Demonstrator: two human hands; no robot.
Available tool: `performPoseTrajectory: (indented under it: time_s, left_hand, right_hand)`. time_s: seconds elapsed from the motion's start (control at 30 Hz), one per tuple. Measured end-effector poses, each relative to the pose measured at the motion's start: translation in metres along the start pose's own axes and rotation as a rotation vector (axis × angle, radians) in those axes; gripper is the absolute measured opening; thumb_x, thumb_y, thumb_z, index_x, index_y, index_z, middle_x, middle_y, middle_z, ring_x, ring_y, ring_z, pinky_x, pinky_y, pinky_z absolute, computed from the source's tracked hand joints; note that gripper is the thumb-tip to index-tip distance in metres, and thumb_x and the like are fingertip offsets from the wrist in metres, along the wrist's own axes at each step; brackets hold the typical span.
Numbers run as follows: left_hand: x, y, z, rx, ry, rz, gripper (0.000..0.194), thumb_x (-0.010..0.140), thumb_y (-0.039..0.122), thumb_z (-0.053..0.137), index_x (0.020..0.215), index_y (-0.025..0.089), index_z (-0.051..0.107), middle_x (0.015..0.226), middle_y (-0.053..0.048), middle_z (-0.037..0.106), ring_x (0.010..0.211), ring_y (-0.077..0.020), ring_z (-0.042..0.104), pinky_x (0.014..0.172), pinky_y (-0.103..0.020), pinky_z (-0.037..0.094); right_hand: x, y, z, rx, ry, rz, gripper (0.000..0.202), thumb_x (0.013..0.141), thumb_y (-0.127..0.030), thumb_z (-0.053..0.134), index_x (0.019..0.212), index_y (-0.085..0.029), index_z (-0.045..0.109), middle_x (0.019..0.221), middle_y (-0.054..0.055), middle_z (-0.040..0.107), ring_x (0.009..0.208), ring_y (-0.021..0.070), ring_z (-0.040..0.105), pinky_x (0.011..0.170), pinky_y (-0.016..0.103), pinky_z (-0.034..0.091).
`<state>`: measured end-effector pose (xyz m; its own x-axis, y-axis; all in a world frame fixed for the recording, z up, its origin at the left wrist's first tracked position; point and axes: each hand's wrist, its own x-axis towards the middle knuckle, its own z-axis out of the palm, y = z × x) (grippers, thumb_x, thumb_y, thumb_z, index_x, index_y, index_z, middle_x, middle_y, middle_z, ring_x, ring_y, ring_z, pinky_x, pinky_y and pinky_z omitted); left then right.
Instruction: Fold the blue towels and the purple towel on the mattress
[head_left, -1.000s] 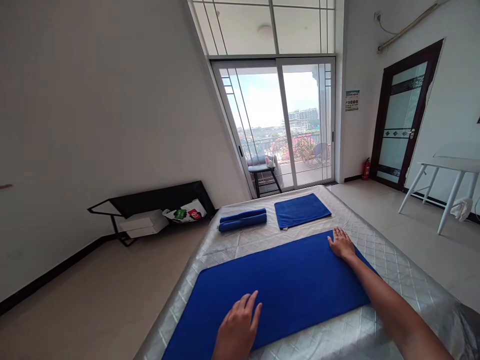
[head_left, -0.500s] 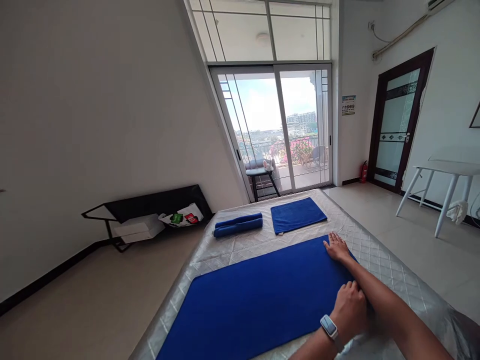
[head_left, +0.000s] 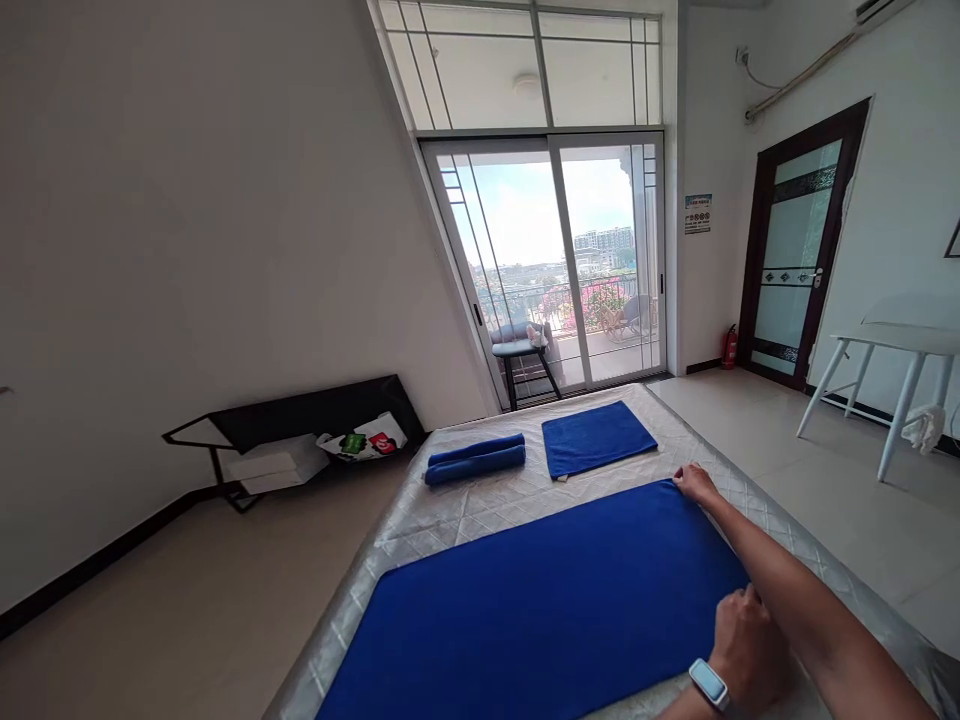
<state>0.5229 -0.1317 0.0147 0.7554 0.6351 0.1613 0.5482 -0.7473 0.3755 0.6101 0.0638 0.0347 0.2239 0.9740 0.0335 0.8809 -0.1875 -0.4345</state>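
A large blue towel (head_left: 525,610) lies spread flat on a quilted silver-grey mattress (head_left: 442,515). At its far right corner, my right hand (head_left: 694,484) pinches the cloth, thumb and fingers together. My left hand (head_left: 750,645), with a watch on the wrist, is closed at the towel's right edge nearer to me; its fist hides the cloth there. Beyond the large towel are a smaller flat blue towel (head_left: 598,440) and, left of it, blue cloth rolled into two side-by-side rolls (head_left: 476,460).
Left of the mattress, a black rack (head_left: 300,408) by the wall holds white boxes (head_left: 274,464) and a printed bag (head_left: 367,438). A dark stool (head_left: 519,349) stands by the sliding glass door. At right are a white table (head_left: 907,337) and a red extinguisher (head_left: 729,347).
My right hand has gone from lying flat on the towel to pinching its far right corner. My closed left hand has shifted right and nearer to me. The view has moved slightly.
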Motion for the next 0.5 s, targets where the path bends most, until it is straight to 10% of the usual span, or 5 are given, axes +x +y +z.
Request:
performPoseTrajectory:
  time_s: [0.27,0.5]
  left_hand:
    - [-0.025,-0.015,-0.03,-0.106,0.068,-0.157,0.02,0.085,0.013,0.052,0.096,0.015,0.068,0.096,-0.016,0.07,0.086,-0.0271,0.068,0.074,-0.037,0.057]
    - [-0.131,-0.071,-0.055,-0.227,0.555,-0.319,0.014,0.086,0.015,0.051,0.082,0.022,0.063,0.076,-0.004,0.067,0.067,-0.0161,0.065,0.065,-0.026,0.053]
  right_hand:
    - [-0.001,-0.011,-0.024,0.295,-0.123,0.038,0.018,0.083,-0.019,0.06,0.093,-0.016,0.075,0.09,0.007,0.076,0.086,0.0201,0.07,0.074,0.026,0.053]
    - [-0.014,-0.064,-0.033,0.641,-0.272,-0.113,0.023,0.088,-0.022,0.051,0.095,-0.015,0.072,0.072,0.001,0.068,0.063,0.0107,0.063,0.062,0.022,0.052]
